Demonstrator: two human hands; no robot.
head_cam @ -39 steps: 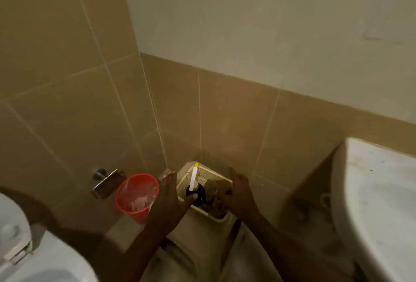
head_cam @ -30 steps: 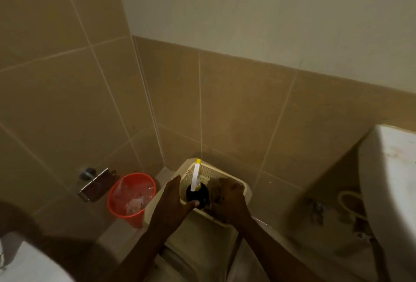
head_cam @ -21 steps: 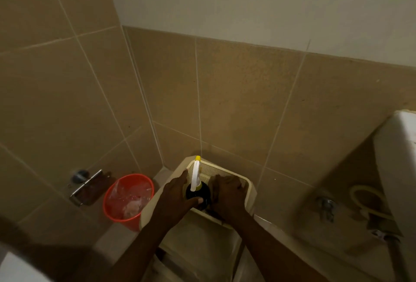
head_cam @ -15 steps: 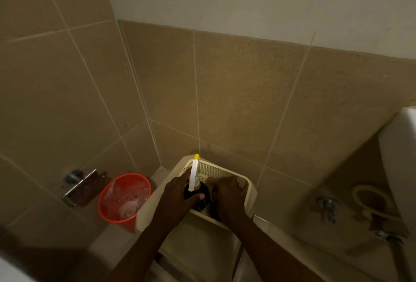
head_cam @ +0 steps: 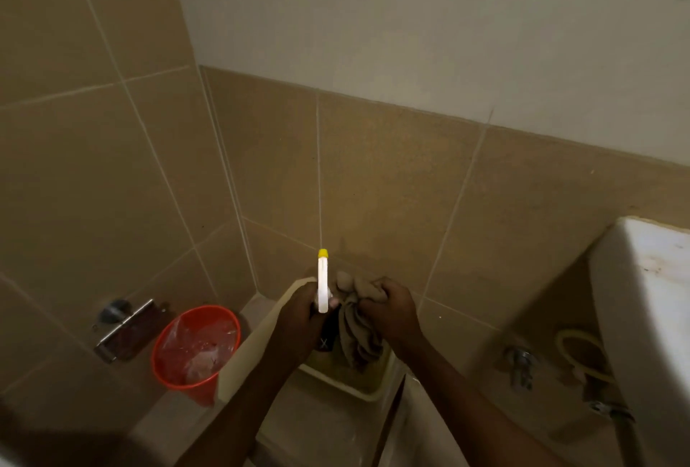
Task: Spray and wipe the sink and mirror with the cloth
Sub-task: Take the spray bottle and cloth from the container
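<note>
We can read no words or numbers anywhere; only a small white X-like mark shows on the dark spray bottle (head_cam: 325, 340), at six o'clock from its white trigger head.

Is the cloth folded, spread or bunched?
Bunched. The right hand grips the cloth in a wad, loose folds hanging below the fist over the basket.

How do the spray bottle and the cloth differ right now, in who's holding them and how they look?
The spray bottle stands upright and rigid, white with a yellow tip, gripped by the left hand; the cloth is brownish, limp and bunched, hanging from the right hand. The bottle rises above the hands, while the cloth droops below. Both are held over the cream basket.
</note>
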